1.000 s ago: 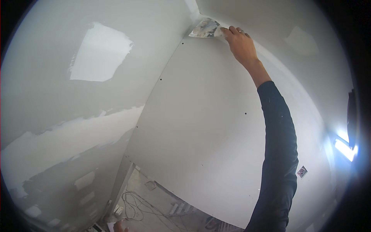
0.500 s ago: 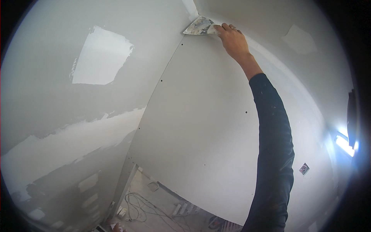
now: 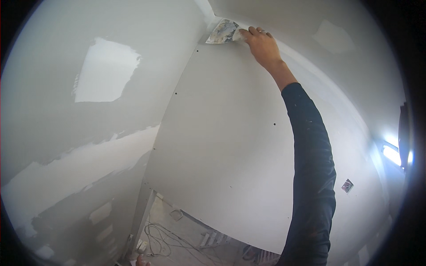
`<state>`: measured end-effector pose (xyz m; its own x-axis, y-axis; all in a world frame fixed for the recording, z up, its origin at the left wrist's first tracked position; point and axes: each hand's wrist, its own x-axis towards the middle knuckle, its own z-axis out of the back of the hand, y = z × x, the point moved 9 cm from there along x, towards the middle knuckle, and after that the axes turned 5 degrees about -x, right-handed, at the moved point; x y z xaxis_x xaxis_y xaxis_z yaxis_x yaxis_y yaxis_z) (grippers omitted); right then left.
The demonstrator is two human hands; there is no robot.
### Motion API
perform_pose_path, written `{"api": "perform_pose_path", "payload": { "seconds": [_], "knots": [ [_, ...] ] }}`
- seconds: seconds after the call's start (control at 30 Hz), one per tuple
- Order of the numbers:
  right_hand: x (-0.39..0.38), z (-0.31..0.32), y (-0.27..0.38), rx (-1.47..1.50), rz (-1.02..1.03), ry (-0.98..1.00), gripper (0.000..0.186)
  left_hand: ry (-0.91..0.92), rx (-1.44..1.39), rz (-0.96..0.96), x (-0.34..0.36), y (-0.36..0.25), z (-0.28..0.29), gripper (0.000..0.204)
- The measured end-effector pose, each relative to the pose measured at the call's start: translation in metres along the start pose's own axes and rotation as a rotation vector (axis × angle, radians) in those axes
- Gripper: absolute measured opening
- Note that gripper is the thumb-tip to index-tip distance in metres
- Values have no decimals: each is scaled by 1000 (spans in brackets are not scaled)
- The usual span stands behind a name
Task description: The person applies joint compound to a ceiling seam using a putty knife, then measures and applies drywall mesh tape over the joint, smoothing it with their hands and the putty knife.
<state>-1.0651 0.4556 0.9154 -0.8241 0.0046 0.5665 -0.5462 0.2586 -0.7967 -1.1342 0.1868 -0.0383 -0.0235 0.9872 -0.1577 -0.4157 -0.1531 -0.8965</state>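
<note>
High in the corner, my right hand (image 3: 262,46) grips a wide putty knife (image 3: 223,32) by its handle, fingers closed round it. Its flared blade is smeared with dried compound and lies against the plasterboard wall (image 3: 222,115), just below the ceiling, with one edge at the vertical inside corner. At the bottom edge, only the fingers of my left hand (image 3: 143,261) show, curled beside something pale; most of that hand and what it holds are out of the picture.
The left wall (image 3: 146,84) carries a white patch (image 3: 106,71) and a broad compound band (image 3: 88,155). Screw heads dot the facing board. An open socket box (image 3: 347,185) sits to the right, near a bright work lamp (image 3: 392,155). Cables (image 3: 162,237) lie on the floor below.
The putty knife and my right hand have shifted slightly left in the picture, and the blade has tilted more downward. The walls have shifted left too. My left fingers show a little farther right.
</note>
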Motion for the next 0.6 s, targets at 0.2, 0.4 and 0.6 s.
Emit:
{"api": "perform_pose_path", "payload": {
  "seconds": [0.2,0.4,0.6],
  "knots": [
    [-26,14,-19,-34,31,-29,44,-79,-93,-87,2,-13,7,69],
    [-54,32,-48,-23,27,20,45,-39,-20,-146,10,7,-5,66],
    [-68,36,-45,-71,90,0,43,-59,264,-382,12,9,-33,65]
  ]
}}
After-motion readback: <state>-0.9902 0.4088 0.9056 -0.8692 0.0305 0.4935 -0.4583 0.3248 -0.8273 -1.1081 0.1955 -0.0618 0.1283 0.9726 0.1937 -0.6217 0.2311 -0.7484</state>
